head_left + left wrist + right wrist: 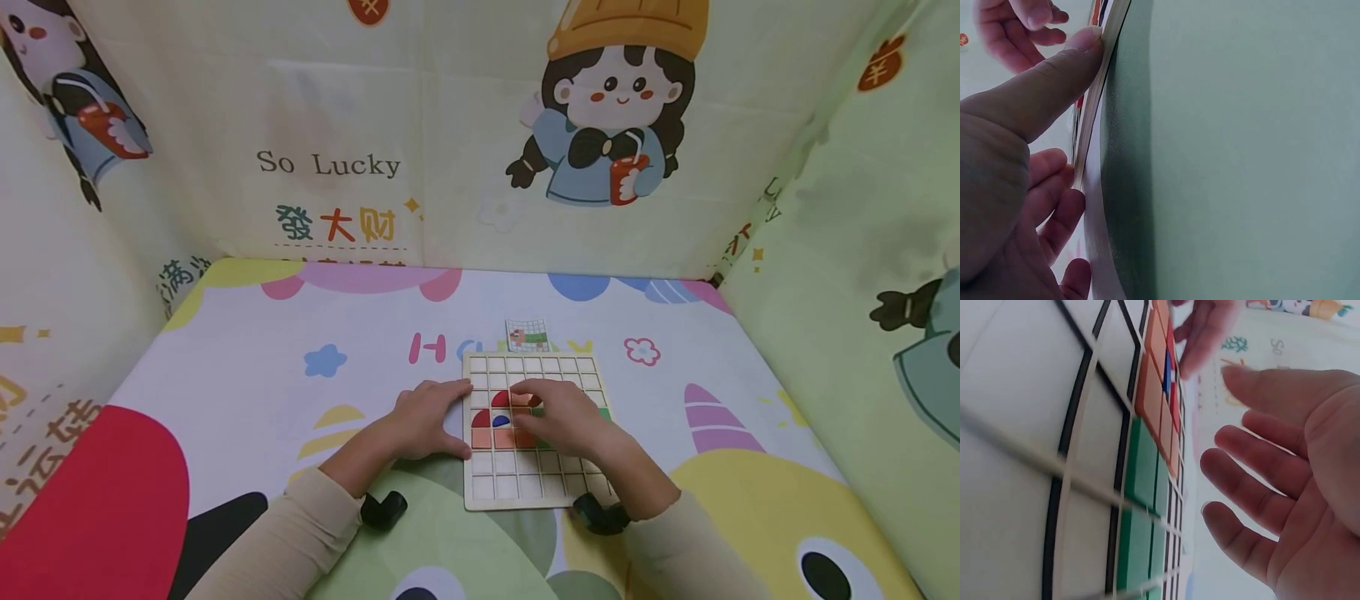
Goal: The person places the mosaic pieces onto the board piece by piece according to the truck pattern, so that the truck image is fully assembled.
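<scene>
A square, pale wooden grid board (pixel 495 492) lies on the table. My left hand (pixel 423 421) is at its left side, thumb and fingers spread; in the left wrist view the thumb (pixel 1054 84) rests against the board's edge. Over the middle of the grid is my right hand (pixel 566 417), fingers loosely bent; the right wrist view shows nothing between them. Several coloured tiles fill cells: red quarter-round tiles (pixel 481 418), a blue half-round tile (pixel 501 421), orange tiles (pixel 482 438) and green tiles (pixel 1141 462). In the head view the right hand partly hides them.
Just behind the board lies a small card (pixel 528 335) printed with a coloured grid pattern. The table's printed cover (pixel 247 350) spreads around it. Cloth walls with cartoon prints (pixel 450 125) stand at the back and both sides. Black wrist mounts (pixel 384 510) sit at the sleeves.
</scene>
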Action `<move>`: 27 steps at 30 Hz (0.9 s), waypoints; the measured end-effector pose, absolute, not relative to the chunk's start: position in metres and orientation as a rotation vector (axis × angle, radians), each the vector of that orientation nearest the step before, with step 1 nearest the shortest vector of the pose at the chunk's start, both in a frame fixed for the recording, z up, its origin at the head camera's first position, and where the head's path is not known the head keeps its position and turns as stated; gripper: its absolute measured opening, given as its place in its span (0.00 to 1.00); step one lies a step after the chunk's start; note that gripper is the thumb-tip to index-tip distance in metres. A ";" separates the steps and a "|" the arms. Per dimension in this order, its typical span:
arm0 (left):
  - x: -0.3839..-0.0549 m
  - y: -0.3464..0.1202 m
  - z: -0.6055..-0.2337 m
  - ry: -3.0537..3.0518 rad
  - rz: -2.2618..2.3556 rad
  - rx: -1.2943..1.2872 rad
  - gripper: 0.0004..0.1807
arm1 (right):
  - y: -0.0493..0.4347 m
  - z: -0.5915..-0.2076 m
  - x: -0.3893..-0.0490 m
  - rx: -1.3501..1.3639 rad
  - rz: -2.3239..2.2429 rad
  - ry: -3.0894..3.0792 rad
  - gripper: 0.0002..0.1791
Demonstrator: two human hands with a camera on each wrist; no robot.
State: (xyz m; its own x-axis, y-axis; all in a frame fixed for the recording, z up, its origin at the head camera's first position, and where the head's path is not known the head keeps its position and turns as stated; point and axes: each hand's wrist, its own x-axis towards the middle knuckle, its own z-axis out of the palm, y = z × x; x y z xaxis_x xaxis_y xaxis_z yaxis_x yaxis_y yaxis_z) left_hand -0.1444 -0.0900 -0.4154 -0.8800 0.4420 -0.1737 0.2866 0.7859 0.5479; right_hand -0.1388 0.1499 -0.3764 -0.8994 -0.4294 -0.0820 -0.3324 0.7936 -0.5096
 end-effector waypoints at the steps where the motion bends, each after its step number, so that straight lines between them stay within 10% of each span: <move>1: -0.144 -0.090 -0.415 2.684 0.758 0.559 0.52 | 0.154 -0.376 -0.138 -0.603 -0.743 2.795 0.22; 27: -0.144 -0.090 -0.415 2.686 0.746 0.552 0.52 | 0.240 -0.379 -0.101 -0.378 -0.794 2.872 0.34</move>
State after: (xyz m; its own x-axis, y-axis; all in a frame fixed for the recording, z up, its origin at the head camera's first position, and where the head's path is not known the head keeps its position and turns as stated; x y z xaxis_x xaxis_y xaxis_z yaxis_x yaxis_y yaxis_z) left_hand -0.1444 -0.0895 -0.4151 -0.8816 0.4365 -0.1798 0.2813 0.7915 0.5426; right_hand -0.1015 0.2403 -0.3794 -0.9590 -0.2757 -0.0650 -0.2032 0.8296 -0.5201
